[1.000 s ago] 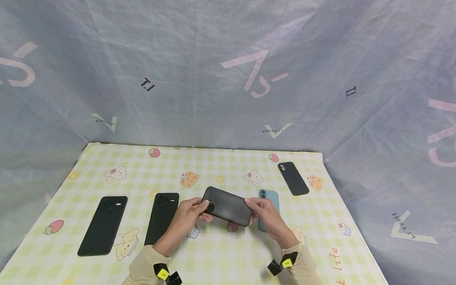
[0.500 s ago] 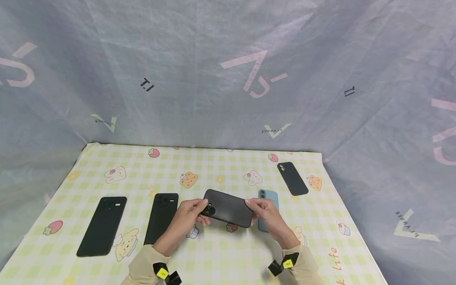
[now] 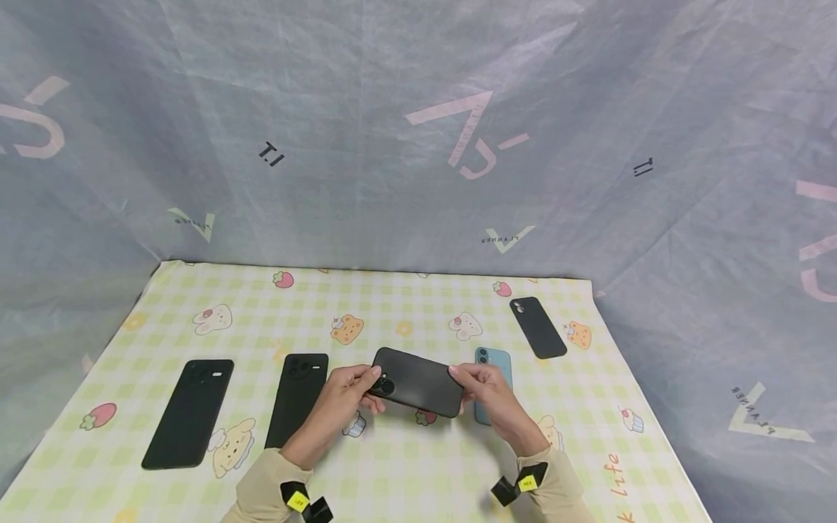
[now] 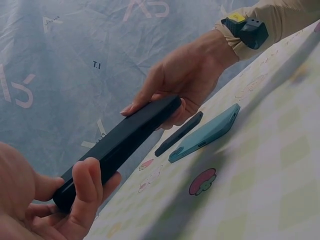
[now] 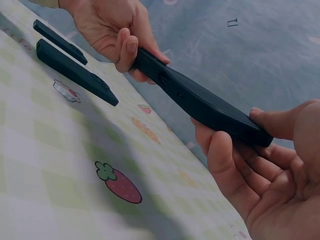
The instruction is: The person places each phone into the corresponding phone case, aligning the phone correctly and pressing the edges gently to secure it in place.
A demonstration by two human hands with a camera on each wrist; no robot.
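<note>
In the head view I hold a black phone (image 3: 418, 383) above the table, camera side up, lying crosswise and slightly tilted. My left hand (image 3: 344, 392) pinches its camera end, thumb on top and fingers below. The opposite end is gripped by my right hand (image 3: 487, 396) in the same way. Seen from the right wrist, the edge of the phone (image 5: 200, 102) shows layers and a bent outline, as if a case is around it; how it fits I cannot tell. Behind my right hand lies a blue-green phone (image 3: 493, 359), partly hidden.
A black phone or case (image 3: 189, 414) lies at the left, and a similar one (image 3: 297, 399) sits partly behind my left forearm. At the back right is a thin black phone case (image 3: 538, 327) with a camera cutout. A checked cloth (image 3: 405, 472) covers the table; a grey-blue curtain (image 3: 360, 145) hangs behind.
The phone's camera end has dropped slightly towards me, and my left thumb has shifted a little to the left on it. My right hand keeps its hold, nearly still.
</note>
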